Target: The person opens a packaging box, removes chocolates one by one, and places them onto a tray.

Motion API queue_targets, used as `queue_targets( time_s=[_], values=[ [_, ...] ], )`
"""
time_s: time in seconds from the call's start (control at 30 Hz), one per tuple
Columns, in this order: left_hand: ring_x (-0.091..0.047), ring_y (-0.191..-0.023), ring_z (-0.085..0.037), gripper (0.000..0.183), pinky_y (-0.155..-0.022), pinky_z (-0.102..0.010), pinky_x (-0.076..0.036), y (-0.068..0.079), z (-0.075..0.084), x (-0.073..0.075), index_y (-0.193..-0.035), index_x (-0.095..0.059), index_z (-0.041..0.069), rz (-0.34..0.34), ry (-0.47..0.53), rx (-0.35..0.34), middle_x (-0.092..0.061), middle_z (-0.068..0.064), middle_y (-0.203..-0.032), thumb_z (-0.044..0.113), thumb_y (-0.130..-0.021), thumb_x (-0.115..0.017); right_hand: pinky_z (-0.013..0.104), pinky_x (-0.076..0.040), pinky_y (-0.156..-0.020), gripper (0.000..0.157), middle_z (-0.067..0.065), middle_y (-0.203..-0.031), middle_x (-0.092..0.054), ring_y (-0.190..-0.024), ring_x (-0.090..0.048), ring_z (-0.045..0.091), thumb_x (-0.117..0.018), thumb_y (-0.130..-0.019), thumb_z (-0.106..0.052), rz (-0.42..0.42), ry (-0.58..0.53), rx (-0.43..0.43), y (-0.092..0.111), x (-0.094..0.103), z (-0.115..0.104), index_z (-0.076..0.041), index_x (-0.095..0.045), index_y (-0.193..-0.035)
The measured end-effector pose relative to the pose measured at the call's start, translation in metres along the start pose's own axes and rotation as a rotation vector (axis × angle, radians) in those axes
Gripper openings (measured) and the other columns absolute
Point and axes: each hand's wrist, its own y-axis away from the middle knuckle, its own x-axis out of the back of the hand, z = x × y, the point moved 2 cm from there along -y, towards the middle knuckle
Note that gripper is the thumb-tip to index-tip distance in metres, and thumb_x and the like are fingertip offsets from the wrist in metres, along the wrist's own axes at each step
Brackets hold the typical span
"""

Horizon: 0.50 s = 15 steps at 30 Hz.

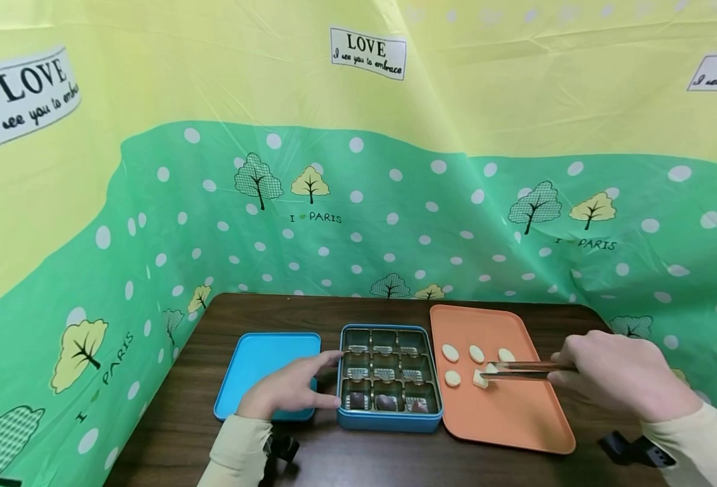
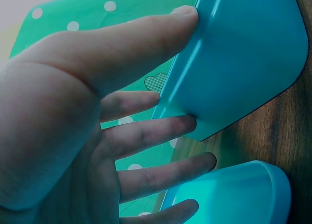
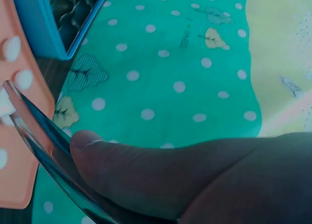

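My right hand [image 1: 617, 372] grips metal tongs [image 1: 535, 366] over an orange tray [image 1: 504, 423]. At the tongs' tips is a white, square-looking chocolate piece [image 1: 479, 381]; I cannot tell whether they pinch it. In the right wrist view, the tongs [image 3: 36, 124] have serrated ends standing a little apart. Fingers fairly straight, my left hand [image 1: 291, 387] rests its thumb and fingertips against the left side of a blue tin [image 1: 389, 423]. Inside the tin is a divided dark insert, with dark chocolates [image 1: 387, 403] in its front row.
Several other white pieces, such as an oval one [image 1: 450, 352] and a round one [image 1: 452, 378], lie on the tray. A blue lid [image 1: 273, 346] lies left of the tin, partly under the left hand. Behind the dark wooden table [image 1: 310, 450] hangs a patterned curtain [image 1: 358, 250].
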Motion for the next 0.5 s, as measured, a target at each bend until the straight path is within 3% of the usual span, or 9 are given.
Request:
queue_targets(
  time_s=[0.17, 0.5],
  values=[
    [-0.051, -0.143, -0.037, 0.088, -0.111, -0.059, -0.046, -0.001, -0.001, 0.000, -0.163, -0.036, 0.011, 0.000, -0.003, 0.000, -0.051, -0.012, -0.158, 0.043, -0.094, -0.080, 0.043, -0.050, -0.053, 0.023, -0.009, -0.086, -0.070, -0.070, -0.060, 0.010, -0.083, -0.088, -0.045, -0.066, 0.014, -0.041, 0.002, -0.008, 0.015, -0.025, -0.080, -0.100],
    [-0.051, -0.143, -0.036, 0.088, -0.112, -0.059, -0.046, -0.001, -0.001, -0.001, -0.163, -0.037, 0.011, 0.006, -0.012, -0.004, -0.052, -0.012, -0.157, 0.043, -0.093, -0.080, 0.040, -0.046, -0.053, 0.018, -0.012, -0.080, -0.064, -0.067, -0.053, 0.009, -0.081, -0.090, -0.044, -0.123, -0.005, -0.069, 0.003, -0.021, 0.030, -0.027, -0.075, -0.094]
  ],
)
